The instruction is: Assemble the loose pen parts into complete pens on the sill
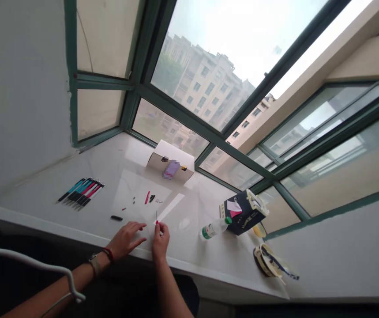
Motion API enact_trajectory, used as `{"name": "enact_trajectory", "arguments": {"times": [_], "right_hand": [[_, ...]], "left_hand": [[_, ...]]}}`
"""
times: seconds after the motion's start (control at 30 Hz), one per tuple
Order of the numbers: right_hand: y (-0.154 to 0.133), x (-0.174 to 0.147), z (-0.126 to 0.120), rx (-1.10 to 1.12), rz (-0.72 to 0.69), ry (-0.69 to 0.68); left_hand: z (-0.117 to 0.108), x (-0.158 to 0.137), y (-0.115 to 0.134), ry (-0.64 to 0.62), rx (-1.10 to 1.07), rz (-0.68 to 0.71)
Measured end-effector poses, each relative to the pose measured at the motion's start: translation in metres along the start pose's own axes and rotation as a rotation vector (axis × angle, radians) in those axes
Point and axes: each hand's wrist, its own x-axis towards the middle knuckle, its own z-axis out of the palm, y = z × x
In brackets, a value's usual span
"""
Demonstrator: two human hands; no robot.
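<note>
My right hand [160, 240] pinches a thin pen refill [156, 215] with a small red piece at its lower end, held upright near the table's front edge. Just to its left, my left hand [128, 238] hovers with fingers apart and nothing in them. A black pen grip [116, 217] lies beyond the left hand. Farther back are a pink pen barrel [147, 197], several small black parts [152, 198] and tiny metal bits [158, 201]. A small red part [123, 208] and small grey pieces [134, 201] lie left of them.
A row of assembled pens [82, 192] lies on the white tabletop [182, 229] at left. Against the window stands a cardboard stand [185, 173] with clips. At right are a bottle with a green cap [213, 229], a dark blue box [242, 214] and a cream cap [267, 261].
</note>
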Motion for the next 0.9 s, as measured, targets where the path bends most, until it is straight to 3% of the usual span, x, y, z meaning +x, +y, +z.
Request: {"name": "enact_trajectory", "arguments": {"times": [0.2,0.33,0.57,0.73,0.9], "right_hand": [[-0.029,-0.012,0.042,0.486,0.055,-0.053],[-0.041,-0.018,0.048,0.578,0.046,-0.052],[-0.038,-0.014,0.042,0.440,0.038,-0.073],[-0.042,0.026,0.039,0.287,0.107,-0.077],[-0.047,0.071,0.047,-0.038,0.029,-0.083]], "left_hand": [[-0.001,0.010,-0.019,-0.029,-0.194,-0.075],[-0.012,0.013,-0.023,-0.007,-0.242,-0.071],[-0.019,0.013,-0.023,0.062,-0.283,-0.095],[-0.017,0.010,-0.025,0.170,-0.294,-0.106],[-0.018,0.008,-0.026,0.240,-0.300,-0.104]]}}
